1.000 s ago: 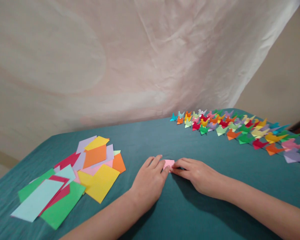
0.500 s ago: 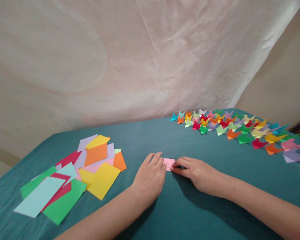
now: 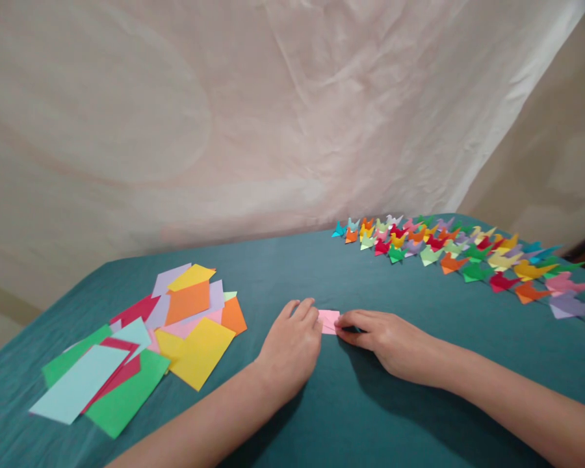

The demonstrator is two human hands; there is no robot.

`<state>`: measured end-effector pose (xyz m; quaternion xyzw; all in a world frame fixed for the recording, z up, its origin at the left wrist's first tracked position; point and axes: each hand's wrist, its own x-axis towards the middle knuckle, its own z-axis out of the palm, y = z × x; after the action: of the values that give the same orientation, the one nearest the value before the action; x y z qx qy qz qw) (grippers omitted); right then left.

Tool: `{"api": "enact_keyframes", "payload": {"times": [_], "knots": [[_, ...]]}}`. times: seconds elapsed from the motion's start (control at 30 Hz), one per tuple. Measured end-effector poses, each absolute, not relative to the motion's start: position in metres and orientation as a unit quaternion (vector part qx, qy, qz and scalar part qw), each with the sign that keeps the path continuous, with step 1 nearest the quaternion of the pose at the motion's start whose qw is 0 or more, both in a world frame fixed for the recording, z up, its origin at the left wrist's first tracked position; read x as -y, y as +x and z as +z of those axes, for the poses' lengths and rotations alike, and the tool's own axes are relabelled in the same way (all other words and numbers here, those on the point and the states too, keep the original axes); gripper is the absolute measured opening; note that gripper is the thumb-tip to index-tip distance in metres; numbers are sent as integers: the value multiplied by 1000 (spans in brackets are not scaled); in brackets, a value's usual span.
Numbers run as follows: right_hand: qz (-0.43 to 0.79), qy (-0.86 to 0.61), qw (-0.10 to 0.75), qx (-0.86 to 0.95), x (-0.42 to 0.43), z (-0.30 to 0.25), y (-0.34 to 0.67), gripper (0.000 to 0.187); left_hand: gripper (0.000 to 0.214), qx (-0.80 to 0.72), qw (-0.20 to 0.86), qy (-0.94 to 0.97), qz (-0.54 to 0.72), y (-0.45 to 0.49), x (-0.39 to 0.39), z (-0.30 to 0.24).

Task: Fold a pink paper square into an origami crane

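A small folded pink paper lies flat on the teal tablecloth between my hands. My left hand rests palm down with its fingers curled, fingertips pressing the paper's left edge. My right hand lies low on the cloth, its fingers together and pinching the paper's right edge. Most of the paper is hidden under my fingertips.
A loose pile of coloured paper sheets spreads over the cloth at the left. Rows of several folded paper birds run along the far right of the table. A pale draped cloth hangs behind the table.
My left fingers have pulled slightly left, off the pink paper, showing a little more of it. The right hand stays at its right edge.
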<state>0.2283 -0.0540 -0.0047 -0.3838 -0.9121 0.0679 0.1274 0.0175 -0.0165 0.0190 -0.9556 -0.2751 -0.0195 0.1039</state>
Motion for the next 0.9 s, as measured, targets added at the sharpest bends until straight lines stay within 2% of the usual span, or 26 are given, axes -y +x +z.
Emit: {"api": "enact_keyframes", "payload": {"times": [0.53, 0.9], "knots": [[69, -378, 150, 911, 52, -7, 229, 30, 27, 255, 104, -953, -124, 13, 14, 5], [78, -374, 142, 913, 55, 2, 228, 32, 30, 264, 69, -959, -81, 13, 15, 6]]}}
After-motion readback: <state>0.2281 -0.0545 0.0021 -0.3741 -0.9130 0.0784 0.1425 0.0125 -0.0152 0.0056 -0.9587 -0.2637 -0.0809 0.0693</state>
